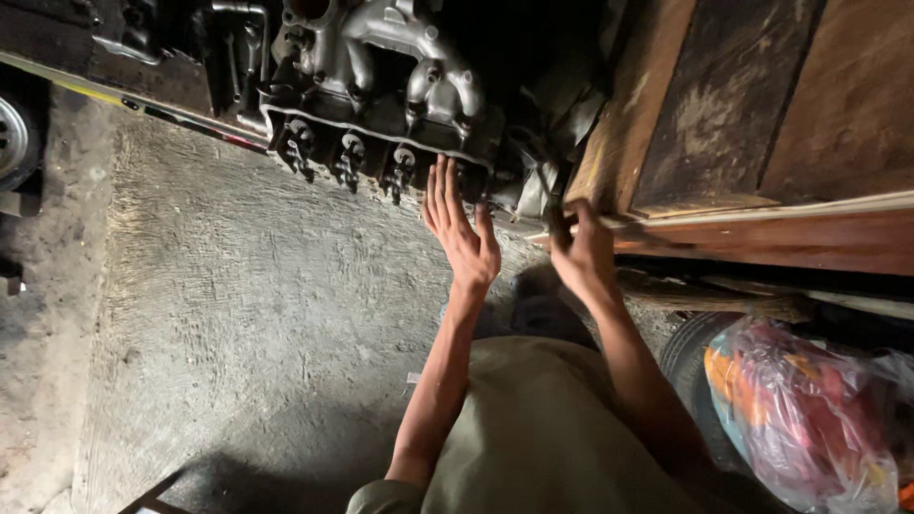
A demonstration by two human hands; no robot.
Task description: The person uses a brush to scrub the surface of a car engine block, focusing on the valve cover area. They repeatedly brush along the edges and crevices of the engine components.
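An engine block [381, 86] with a silver intake manifold rests on the concrete floor against a dark frame. My left hand [460, 228] is flat and open, its fingertips touching the engine's lower edge near a row of dark fittings [347, 162]. My right hand [583, 252] is closed around a thin dark tool [550, 195] that points up toward the engine's shadowed right end. Where the tool's tip meets the engine is hidden in the dark.
A worn wooden panel [762, 114] stands at the right. Below it sit a tyre [687, 357] and a clear plastic bag [809, 419] of coloured items. A wheel [14, 138] shows at the far left. Rough concrete floor [257, 314] spreads to the left.
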